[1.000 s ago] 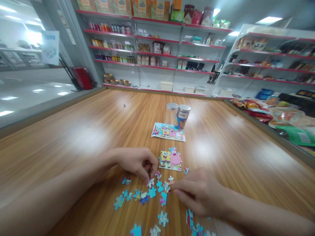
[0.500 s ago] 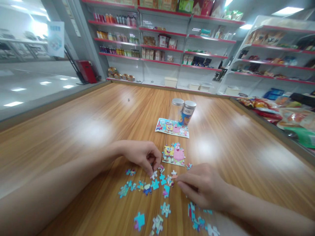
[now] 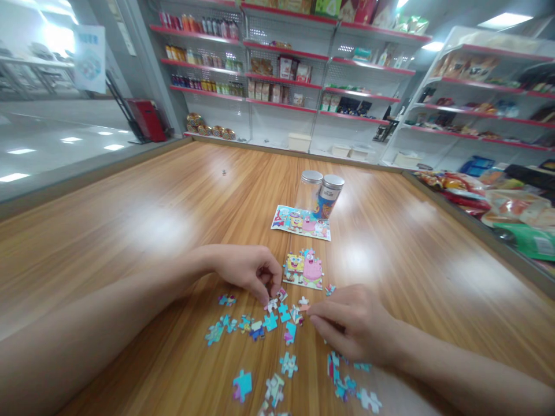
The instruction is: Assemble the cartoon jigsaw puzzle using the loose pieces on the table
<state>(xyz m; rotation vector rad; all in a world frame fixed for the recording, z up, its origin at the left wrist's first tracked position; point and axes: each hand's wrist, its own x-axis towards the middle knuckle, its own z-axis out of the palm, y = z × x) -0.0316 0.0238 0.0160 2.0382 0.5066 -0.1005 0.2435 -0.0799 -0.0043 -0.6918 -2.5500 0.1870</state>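
My left hand [image 3: 249, 271] is curled with thumb and fingers close together, its tips at a small whitish puzzle piece [image 3: 272, 304] on the table. Opposite it, my right hand [image 3: 358, 323] is closed, fingertips touching a white and peach puzzle piece [image 3: 304, 303]. Between and below the hands lie several loose pieces, among them a light-blue piece [image 3: 270, 322] and a blue and purple piece [image 3: 242, 385]. Just beyond them sits a joined part of the puzzle [image 3: 303, 268], showing a yellow square character and a pink one. Some pieces are partly hidden under my right hand.
Behind the joined part, a printed picture sheet [image 3: 286, 225] lies flat. A clear jar [image 3: 307, 193] and a printed can [image 3: 328, 199], both silver-lidded, stand at its back edge. Packaged goods [image 3: 515, 208] are piled right of the wooden table [image 3: 173, 190]; stocked shelves [image 3: 286, 104] line the back.
The whole view has shifted slightly, so the table things appear a little higher and further left. Both hands keep nearly the same place and pose among the pieces.
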